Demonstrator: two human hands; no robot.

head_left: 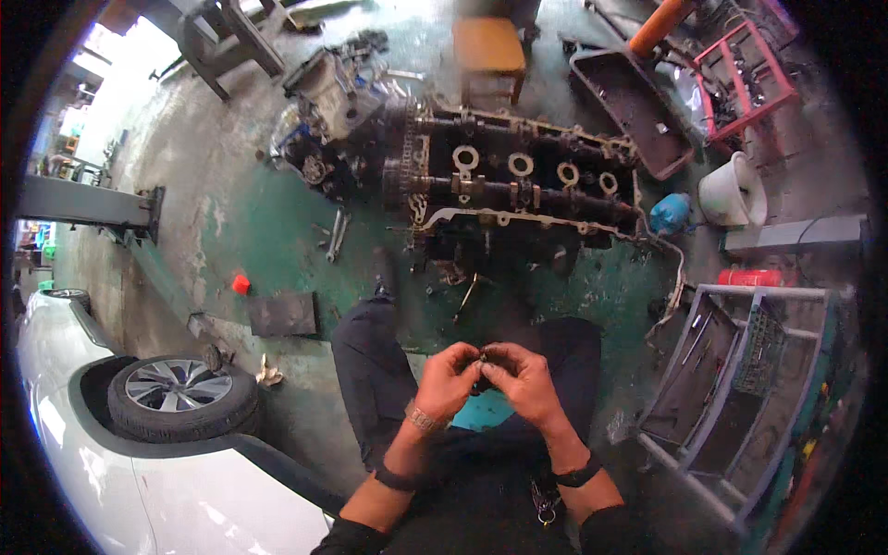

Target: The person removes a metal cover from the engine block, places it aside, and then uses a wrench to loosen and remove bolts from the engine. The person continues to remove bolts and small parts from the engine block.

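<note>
"Head view is up on my screen. What do you make of the hands?"

"I see the left hand and the right hand close together above the lap, fingertips almost meeting. Both are pinched on a small dark part."

"Can you tell me what it is?"

"I can't; the fingers cover most of it. I can only place it between the two sets of fingertips, just above a light blue patch between the thighs of the dark trousers."

"And beyond the knees?"

"I have an engine there, its top open, with four pale rings along it. Wrenches lie on the green floor to its left, and a small red block sits nearer the dark mat."

"What do I have at the edges?"

"On the right, a metal rack, then a white bucket with a blue bag beside it. On the left, a white car with its wheel showing."
</note>
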